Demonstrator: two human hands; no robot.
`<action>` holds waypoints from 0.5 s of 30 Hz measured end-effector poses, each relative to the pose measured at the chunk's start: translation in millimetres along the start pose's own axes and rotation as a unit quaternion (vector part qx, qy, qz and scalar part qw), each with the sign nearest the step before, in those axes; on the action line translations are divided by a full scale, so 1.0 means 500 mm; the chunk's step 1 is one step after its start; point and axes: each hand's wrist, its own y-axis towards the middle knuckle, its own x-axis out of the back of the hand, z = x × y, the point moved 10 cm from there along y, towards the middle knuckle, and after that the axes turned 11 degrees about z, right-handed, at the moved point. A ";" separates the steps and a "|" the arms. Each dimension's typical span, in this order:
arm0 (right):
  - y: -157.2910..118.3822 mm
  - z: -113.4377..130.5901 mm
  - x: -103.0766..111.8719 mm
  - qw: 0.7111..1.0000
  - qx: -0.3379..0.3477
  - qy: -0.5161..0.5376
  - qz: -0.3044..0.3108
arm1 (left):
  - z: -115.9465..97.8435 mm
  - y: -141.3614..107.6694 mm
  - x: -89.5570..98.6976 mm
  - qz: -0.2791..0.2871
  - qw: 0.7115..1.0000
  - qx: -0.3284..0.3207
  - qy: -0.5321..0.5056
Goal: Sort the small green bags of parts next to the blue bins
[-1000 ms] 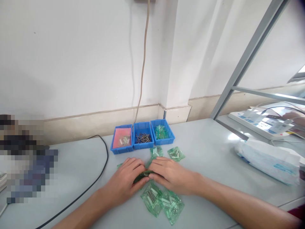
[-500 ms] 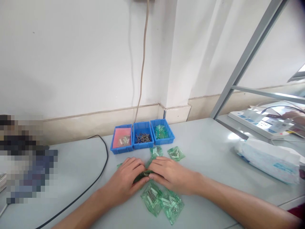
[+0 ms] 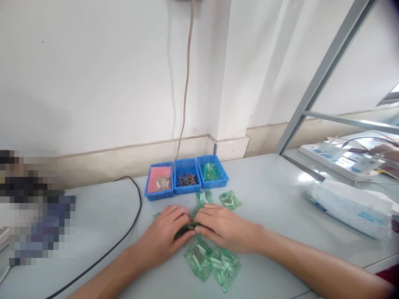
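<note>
Between my left hand (image 3: 168,228) and my right hand (image 3: 222,228) is a green plastic bag (image 3: 187,228), its edge pinched by the fingers and thumbs of both. My fingers hide most of it. Near my wrists lie two green bags, one with screws and white pieces (image 3: 198,257) and another beside it (image 3: 225,268). Beyond my fingertips are two further filled green bags, one in the middle (image 3: 204,197) and one to its right (image 3: 230,200). A bit of green plastic shows left of my left hand.
Three blue bins stand by the wall: one with a pink sheet and white pieces (image 3: 159,181), one with screws (image 3: 187,180), one with green bags (image 3: 212,171). A black cable (image 3: 137,207) crosses the left side. At right are a white plastic packet (image 3: 352,211) and a metal frame (image 3: 324,74).
</note>
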 end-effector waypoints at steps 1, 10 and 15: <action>0.000 0.000 0.000 1.000 0.000 0.000 0.001 | 0.000 0.000 -0.001 0.001 1.000 -0.001 0.000; -0.001 -0.001 -0.002 1.000 -0.001 0.002 0.005 | 0.001 0.002 -0.002 0.004 1.000 0.003 0.000; -0.001 -0.002 0.000 1.000 -0.006 0.000 0.009 | -0.001 -0.001 -0.003 0.003 1.000 -0.001 0.002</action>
